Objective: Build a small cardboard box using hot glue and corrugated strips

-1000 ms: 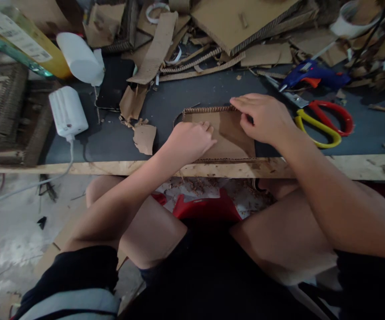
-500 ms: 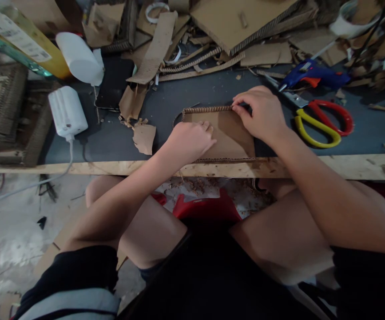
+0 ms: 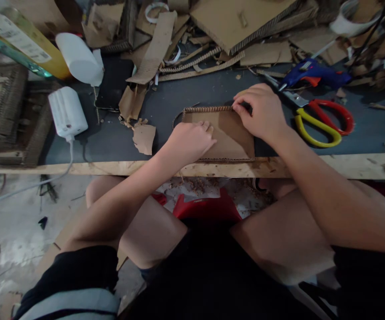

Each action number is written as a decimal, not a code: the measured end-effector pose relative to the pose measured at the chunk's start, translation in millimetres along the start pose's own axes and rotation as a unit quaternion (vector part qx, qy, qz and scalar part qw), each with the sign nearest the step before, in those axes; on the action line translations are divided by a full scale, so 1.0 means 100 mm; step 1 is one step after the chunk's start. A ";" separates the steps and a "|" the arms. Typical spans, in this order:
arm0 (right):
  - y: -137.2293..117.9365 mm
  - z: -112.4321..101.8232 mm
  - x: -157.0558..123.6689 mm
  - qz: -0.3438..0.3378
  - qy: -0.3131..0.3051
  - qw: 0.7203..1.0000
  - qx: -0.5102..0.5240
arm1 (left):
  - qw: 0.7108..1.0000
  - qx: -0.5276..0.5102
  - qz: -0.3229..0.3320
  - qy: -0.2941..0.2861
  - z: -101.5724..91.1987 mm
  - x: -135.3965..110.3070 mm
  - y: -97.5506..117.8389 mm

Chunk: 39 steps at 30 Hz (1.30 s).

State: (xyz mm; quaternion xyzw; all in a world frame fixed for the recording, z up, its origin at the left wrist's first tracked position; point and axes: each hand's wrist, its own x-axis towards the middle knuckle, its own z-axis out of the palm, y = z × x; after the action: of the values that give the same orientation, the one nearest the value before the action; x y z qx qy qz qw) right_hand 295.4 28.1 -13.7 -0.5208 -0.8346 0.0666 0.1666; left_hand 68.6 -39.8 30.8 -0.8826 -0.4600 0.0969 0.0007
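A flat brown cardboard piece lies on the dark tabletop near the front edge, with a corrugated strip running along its far edge. My left hand rests on the piece's left part with the fingers curled under, pressing it down. My right hand is at the far right corner, fingertips pinched on the end of the corrugated strip.
Red and yellow scissors and a blue glue gun lie to the right. A white charger, a white bottle, a black phone and torn cardboard scraps sit left. Cardboard offcuts pile at the back. A wooden strip edges the table.
My right hand moved from lying over the cardboard's right side up to its far corner and closed its fingertips on the strip. The left hand stayed put.
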 end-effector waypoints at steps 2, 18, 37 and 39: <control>-0.04 -0.01 -0.01 0.007 -0.006 1.000 -0.023 | 1.000 -0.002 0.006 0.003 0.01 0.00 0.01; -0.12 -0.04 -0.02 0.012 -0.012 1.000 -0.013 | 1.000 -0.007 0.009 0.018 0.05 -0.01 0.03; 0.27 -0.22 -0.02 0.001 0.028 0.999 -0.043 | 1.000 0.020 0.015 0.006 0.04 -0.01 0.02; 0.29 -0.20 -0.02 -0.005 0.022 0.999 -0.038 | 1.000 0.019 0.013 -0.003 0.03 -0.01 0.03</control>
State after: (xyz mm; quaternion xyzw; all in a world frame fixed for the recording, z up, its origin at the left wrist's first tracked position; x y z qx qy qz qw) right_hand 327.5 38.0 -3.8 -0.5238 -0.8353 0.0220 0.1655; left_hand 70.0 -42.5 28.0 -0.8882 -0.4464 0.1082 0.0148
